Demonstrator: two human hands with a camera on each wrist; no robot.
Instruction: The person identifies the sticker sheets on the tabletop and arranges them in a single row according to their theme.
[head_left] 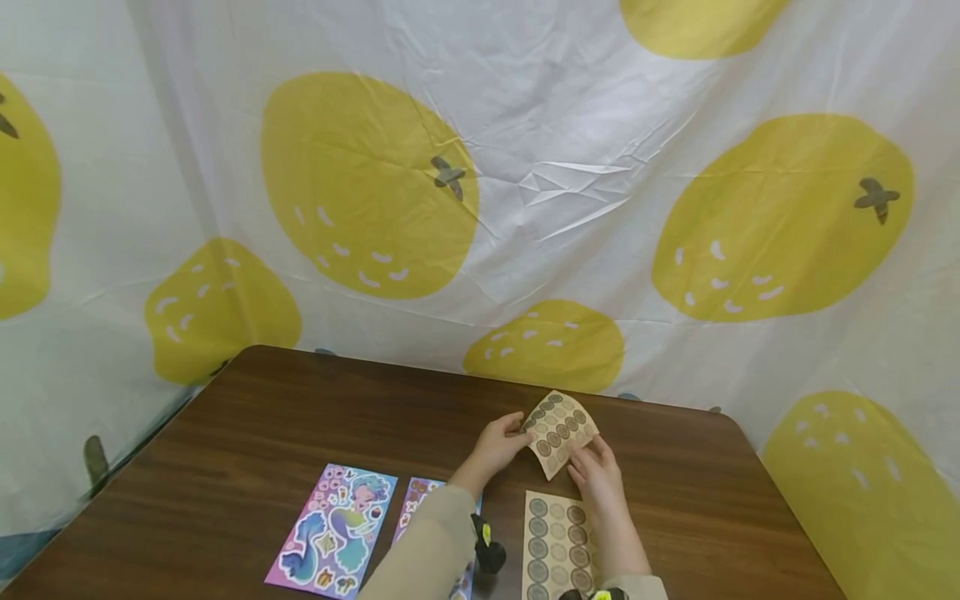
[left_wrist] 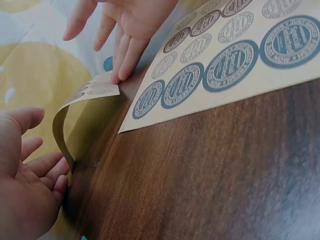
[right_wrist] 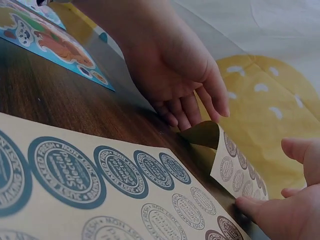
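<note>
Fingertips of both hands pinch a curled kraft seal-sticker sheet [head_left: 561, 431] above the table [head_left: 225, 433]: left hand [head_left: 497, 446] on one edge, right hand [head_left: 596, 468] on the other. Looks like she's picking a seal; peeling needs a fingernail under it.

So on the brown wooden table [head_left: 300, 417], the curled tan sheet of round seal stickers [head_left: 561, 432] sits toward the far edge, held up between both hands: left hand [head_left: 497, 446] on its left side, right hand [head_left: 596, 471] on its near right corner. Just in front of that, flat on the table, lies a second tan sheet of round seal stickers [head_left: 557, 546], under the right forearm. Left of that one is a partly hidden cartoon sticker sheet [head_left: 417, 498] beneath the left sleeve, and further left the colourful mermaid sticker sheet [head_left: 333, 531]. The lemon-print white cloth backdrop [head_left: 525, 167] hangs behind the table.
</note>
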